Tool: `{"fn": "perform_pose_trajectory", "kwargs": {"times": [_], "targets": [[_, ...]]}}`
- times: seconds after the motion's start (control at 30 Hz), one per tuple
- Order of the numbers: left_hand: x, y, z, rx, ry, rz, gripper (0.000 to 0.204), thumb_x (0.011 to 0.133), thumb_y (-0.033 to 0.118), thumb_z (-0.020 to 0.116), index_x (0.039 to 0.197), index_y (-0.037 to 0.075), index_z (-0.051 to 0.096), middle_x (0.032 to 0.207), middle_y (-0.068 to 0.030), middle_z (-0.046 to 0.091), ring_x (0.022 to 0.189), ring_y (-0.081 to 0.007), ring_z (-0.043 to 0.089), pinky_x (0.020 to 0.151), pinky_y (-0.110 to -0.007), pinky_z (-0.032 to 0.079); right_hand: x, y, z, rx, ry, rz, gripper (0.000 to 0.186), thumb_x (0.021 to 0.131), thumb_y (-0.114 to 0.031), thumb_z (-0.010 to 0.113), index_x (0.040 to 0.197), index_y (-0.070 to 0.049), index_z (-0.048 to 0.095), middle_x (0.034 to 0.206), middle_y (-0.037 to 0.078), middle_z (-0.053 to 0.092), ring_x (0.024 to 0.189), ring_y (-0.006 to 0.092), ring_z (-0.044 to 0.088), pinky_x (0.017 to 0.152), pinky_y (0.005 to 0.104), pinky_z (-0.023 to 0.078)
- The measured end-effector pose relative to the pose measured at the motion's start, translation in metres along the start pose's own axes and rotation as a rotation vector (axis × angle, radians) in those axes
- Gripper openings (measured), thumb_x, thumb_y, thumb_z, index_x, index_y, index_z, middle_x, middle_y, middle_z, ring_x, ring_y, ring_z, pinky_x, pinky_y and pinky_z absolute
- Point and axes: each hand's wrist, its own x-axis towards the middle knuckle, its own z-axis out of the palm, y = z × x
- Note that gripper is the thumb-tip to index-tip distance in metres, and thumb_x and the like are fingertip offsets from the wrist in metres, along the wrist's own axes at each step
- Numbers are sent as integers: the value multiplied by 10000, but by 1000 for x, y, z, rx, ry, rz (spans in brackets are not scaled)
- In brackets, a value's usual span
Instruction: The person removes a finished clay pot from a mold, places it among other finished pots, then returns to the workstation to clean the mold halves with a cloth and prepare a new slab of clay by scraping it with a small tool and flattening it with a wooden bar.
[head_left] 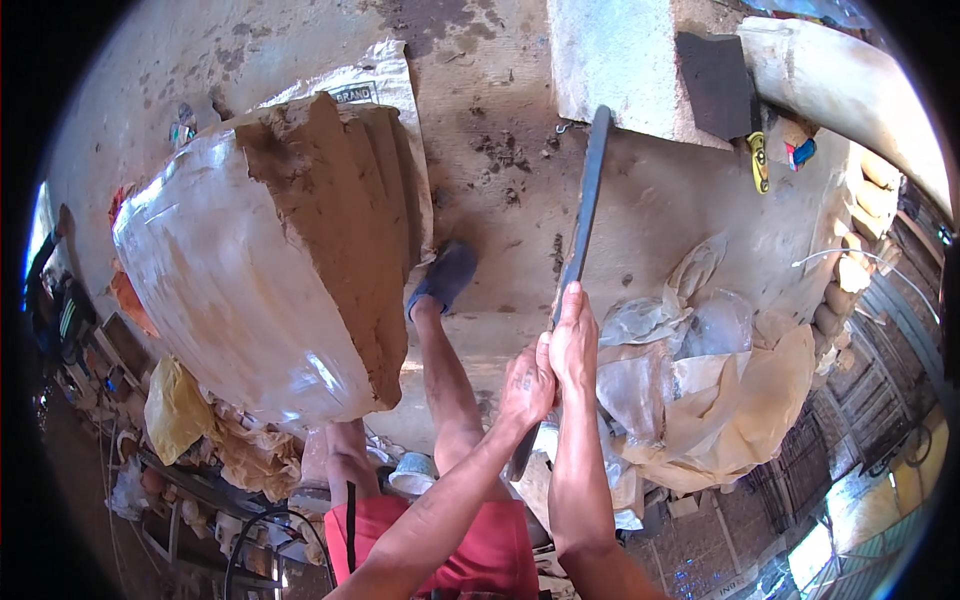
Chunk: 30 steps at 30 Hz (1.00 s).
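Both my hands are closed around a long, narrow, flat grey bar [592, 185]. My right hand [573, 338] grips it higher up, and my left hand [528, 385] is just below, against the right wrist. The bar slants up and slightly right, over the floor; its lower end shows below my hands. What it is made of, I cannot tell. To the left stands a big block of brown clay [325, 215], its left side covered by clear plastic sheeting [235, 265]. The bar and the block are apart.
Crumpled plastic sheets [725, 390] lie at the right. Farther off are a whitish slab [620, 65], a dark flat piece [715, 85] and a yellow-handled tool [758, 162]. A white sack [390, 75] lies behind the clay. A small bucket [412, 472] is near my legs.
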Motion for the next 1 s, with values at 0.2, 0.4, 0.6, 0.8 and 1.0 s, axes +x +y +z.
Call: {"fn": "perform_pose_trajectory", "kwargs": {"times": [0.2, 0.4, 0.6, 0.8, 1.0], "targets": [[25, 8, -11, -70, 52, 25, 760, 1174, 614, 351, 1044, -32, 731, 893, -337, 719, 970, -505, 736, 865, -534, 544, -28, 25, -1, -70, -64, -344, 545, 1202, -451, 367, 1195, 30, 621, 1237, 306, 655, 1205, 508, 587, 1024, 581, 449], [67, 52, -18, -19, 207, -28, 803, 1115, 703, 427, 912, -11, 736, 764, -247, 671, 815, -420, 701, 838, -526, 529, -91, 53, 19, 70, -76, -84, 539, 1197, -466, 394, 1189, 23, 621, 813, 245, 696, 808, 430, 734, 748, 550, 528], [84, 51, -8, 254, 408, 207, 666, 1010, 654, 669, 1043, -5, 756, 955, -235, 746, 981, -445, 727, 902, -539, 530, -103, 42, 2, 61, -80, 31, 530, 1201, -471, 408, 1072, 9, 595, 660, 162, 652, 601, 336, 701, 594, 486, 505], [106, 65, -18, 262, 245, 142, 773, 1037, 718, 574, 1096, -31, 752, 1002, -295, 740, 1058, -498, 708, 969, -562, 525, -132, 45, -14, 149, -179, 0, 543, 1208, -467, 354, 984, -25, 576, 641, 81, 598, 519, 212, 610, 530, 389, 499], [123, 90, -33, 296, 222, 148, 751, 1054, 727, 530, 1018, 1, 717, 1026, -318, 765, 1054, -533, 718, 932, -598, 539, -165, 46, -31, 191, -244, 149, 506, 1190, -472, 418, 1084, -6, 585, 658, 79, 622, 544, 198, 666, 519, 352, 539]]}}
